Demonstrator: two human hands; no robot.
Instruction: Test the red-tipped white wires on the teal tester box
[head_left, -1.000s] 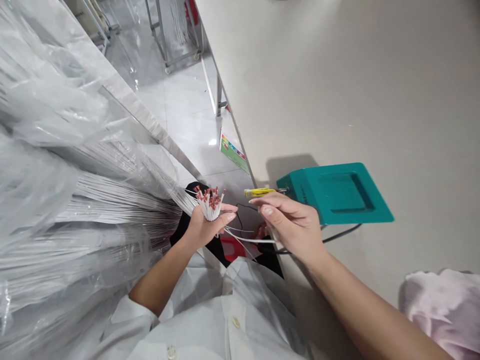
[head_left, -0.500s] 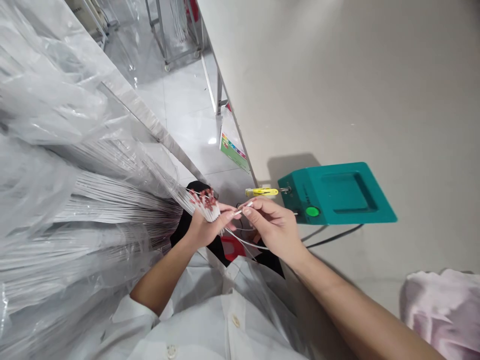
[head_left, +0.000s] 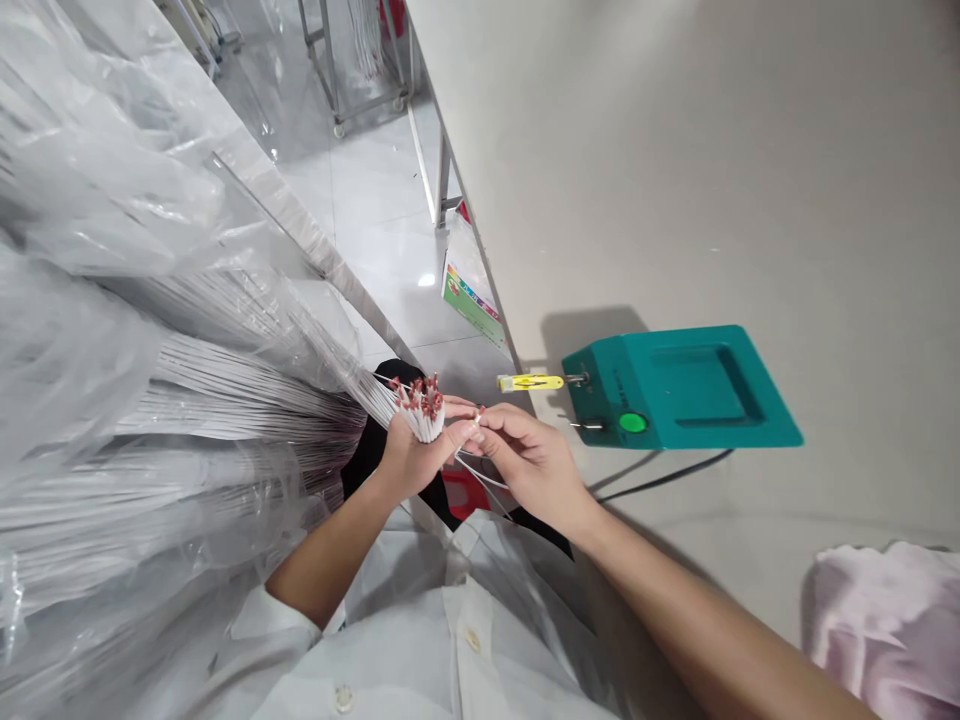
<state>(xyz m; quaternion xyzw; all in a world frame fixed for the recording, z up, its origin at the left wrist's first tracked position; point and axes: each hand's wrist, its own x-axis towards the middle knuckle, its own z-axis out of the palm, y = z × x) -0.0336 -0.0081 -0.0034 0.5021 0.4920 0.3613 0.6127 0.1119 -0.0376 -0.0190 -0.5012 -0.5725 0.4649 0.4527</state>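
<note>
A bundle of white wires (head_left: 426,420) with reddish-brown tips is held in my left hand (head_left: 409,460), the tips standing up between thumb and palm. My right hand (head_left: 536,460) is closed in a pinch on the end of a single white wire (head_left: 480,478), close against my left thumb and fingertips. That wire's end shows a small red and white tip. To the right of my hands stands a teal device (head_left: 682,390) with a green button (head_left: 633,422). A yellow clip (head_left: 529,382) is fixed to its left side, and a thin metal pin (head_left: 586,426) juts out below it.
Long white wires in clear plastic (head_left: 247,390) fill the left side. The pale table (head_left: 675,180) has its edge just beyond my hands. A pink cloth (head_left: 885,630) lies at lower right. A printed box (head_left: 472,290) and a wheeled metal rack (head_left: 360,105) stand on the floor.
My right hand has drawn slightly left and closer to my left hand, bringing the wire end up against the left fingertips. The metal pin on the device now shows more fully.
</note>
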